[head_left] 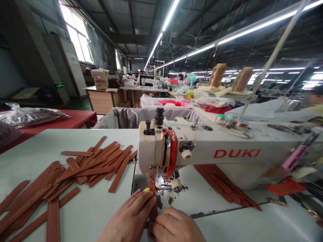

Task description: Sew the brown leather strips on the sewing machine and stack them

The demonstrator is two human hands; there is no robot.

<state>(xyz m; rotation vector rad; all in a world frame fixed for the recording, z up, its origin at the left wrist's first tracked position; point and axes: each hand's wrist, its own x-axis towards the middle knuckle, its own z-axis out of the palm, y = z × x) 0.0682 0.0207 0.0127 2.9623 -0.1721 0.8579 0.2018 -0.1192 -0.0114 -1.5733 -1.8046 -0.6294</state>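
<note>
A narrow brown leather strap point(153, 198) lies under the presser foot of the white sewing machine point(202, 148), its length running toward me. My left hand point(131, 215) presses its closed fingers along the strap's left edge, close to the needle area. Something small and yellow point(146, 190) shows at its fingertips; I cannot tell what it is. Nearer to me, my right hand point(176, 225) has curled fingers gripping the strap's near part, which they partly hide. Many similar straps point(98, 164) lie in a loose pile to the left of the machine.
More brown straps point(224, 188) lie beneath the machine arm. Pink-handled snips point(294, 158) and a red piece point(286, 187) are at the right. Thread cones point(217, 75) stand behind. A red table point(75, 117) with a plastic-wrapped bundle is at the left. A person is partly visible at the far right.
</note>
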